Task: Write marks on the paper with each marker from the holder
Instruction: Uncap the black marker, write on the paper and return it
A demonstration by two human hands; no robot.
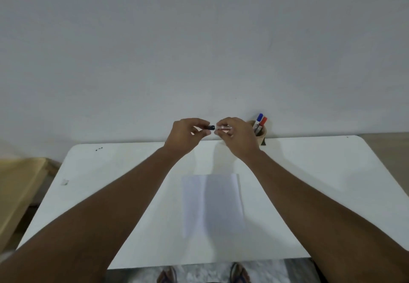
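Both hands are raised above the far edge of the white table [309,172], close together. The left hand [184,135] pinches a black cap [211,127] between thumb and fingertips, the other fingers curled in. The right hand [238,137] closes its fingertips around the white marker barrel [223,127]. Cap and barrel are end to end with only a narrow gap between them; whether they touch cannot be told. Just right of the right hand, partly hidden behind it, the brown holder [262,133] stands at the table's back edge against the wall, with a blue-capped marker [258,119] and a red-capped marker [262,122] leaning out of it. Below and nearer than the grip, between the two forearms, the paper [212,203] lies flat mid-table, blank as far as can be seen, partly shadowed. Bare table is open left and right of the forearms out to the rounded corners. A wooden piece of furniture [20,183] sits beyond the left edge. Sandalled feet [239,274] show under the near edge.
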